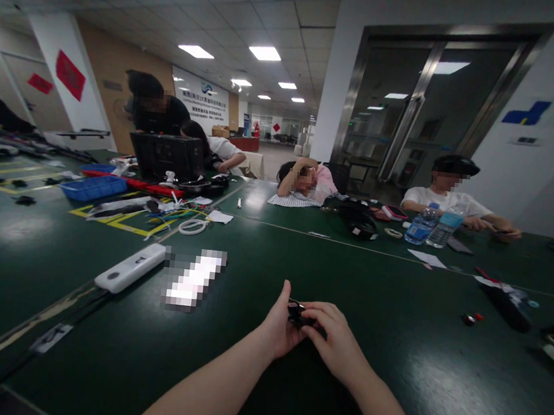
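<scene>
Over the green table, both of my hands meet at a small black object [296, 311] with a shiny metallic edge. Its exact kind is too small and too covered by fingers to make out. My left hand [276, 329] is closed around its left side, thumb pointing upward. From the right, the bent fingers of my right hand [333, 335] pinch the same object. A white power strip [132, 267] and a blurred bright rectangle [196, 279] lie to the left of my hands.
A blue tray [93, 188], loose cables [192, 226] and a black case [168, 158] occupy the far left. Water bottles [422, 224] stand at the far right. Small red and black pieces [470, 319] lie right of my hands. Several people sit or stand around the table.
</scene>
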Demonstrator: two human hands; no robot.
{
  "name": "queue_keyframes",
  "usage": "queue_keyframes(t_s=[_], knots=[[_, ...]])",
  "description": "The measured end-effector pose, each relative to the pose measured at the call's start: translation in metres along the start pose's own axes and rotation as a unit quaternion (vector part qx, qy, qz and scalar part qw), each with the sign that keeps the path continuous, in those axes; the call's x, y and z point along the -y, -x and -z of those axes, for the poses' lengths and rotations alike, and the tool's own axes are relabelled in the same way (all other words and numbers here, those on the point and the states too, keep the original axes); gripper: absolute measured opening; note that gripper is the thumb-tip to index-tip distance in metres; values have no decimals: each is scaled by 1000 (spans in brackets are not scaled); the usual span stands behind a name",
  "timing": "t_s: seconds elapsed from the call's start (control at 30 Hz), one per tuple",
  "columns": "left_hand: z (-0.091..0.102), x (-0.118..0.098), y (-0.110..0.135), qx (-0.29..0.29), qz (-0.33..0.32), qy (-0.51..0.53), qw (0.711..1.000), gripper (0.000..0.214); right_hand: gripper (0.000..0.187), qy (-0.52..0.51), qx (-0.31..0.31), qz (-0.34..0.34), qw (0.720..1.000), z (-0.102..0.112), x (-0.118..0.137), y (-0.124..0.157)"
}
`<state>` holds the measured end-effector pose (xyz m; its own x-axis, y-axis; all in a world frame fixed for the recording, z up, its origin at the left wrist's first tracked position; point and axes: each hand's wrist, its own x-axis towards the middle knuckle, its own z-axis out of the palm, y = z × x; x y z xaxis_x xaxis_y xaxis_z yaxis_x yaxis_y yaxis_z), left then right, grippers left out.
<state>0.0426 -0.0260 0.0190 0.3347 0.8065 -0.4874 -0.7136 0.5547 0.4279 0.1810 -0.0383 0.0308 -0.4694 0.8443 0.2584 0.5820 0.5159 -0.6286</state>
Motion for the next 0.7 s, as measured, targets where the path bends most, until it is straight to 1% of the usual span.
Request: queue_keyframes(t_s=[0.13,0.27,0.3,0.4,0.53,0.57,0.7], knots=[[2,0,0,9,14,4,1000,57,22,18,2,-14,1000,1,3,0],[2,0,1,85,12,8,996,59,21,-13,-19,-27,999,0,1,1],[2,0,1,89,9,10,996,57,21,-27,-27,-30,999,-1,0,1],[2,1,0,71,-7,13,997,50,21,-68,-51,-34,996,-3,-1,1],[3,0,1,98,-1,11,995,56,23,-89,-53,-39,994,-4,0,1],[3,0,1,97,-1,11,995,56,24,-94,-51,-42,993,-4,1,1],[1,-1,2,47,-12,23,999,51,24,-128,-57,-65,988,-3,1,0]])
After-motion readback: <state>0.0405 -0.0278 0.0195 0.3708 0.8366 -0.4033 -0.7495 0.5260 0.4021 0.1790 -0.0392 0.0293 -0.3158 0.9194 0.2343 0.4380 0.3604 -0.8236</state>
